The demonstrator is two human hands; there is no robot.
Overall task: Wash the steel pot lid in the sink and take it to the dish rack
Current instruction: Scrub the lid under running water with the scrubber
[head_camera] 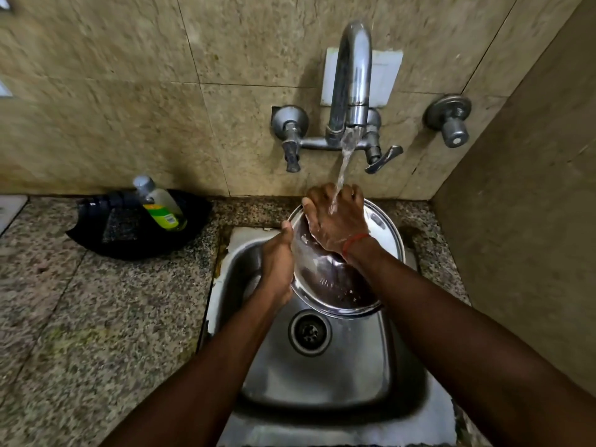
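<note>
The round steel pot lid (335,285) is held tilted over the back of the steel sink (322,375), under the running tap. My left hand (278,262) grips the lid's left rim. My right hand (335,217) lies spread across the lid's upper face, fingers curled over its far edge, and the stream of water (343,162) falls onto the back of that hand. A red thread circles my right wrist. The lid's handle is hidden. No dish rack is in view.
A chrome wall tap (351,82) with two valve handles arches above the sink; another valve (451,124) sits to the right. A black tray (138,224) holding a dish-soap bottle (161,204) rests on the granite counter (96,317) at left. A tiled wall closes the right side.
</note>
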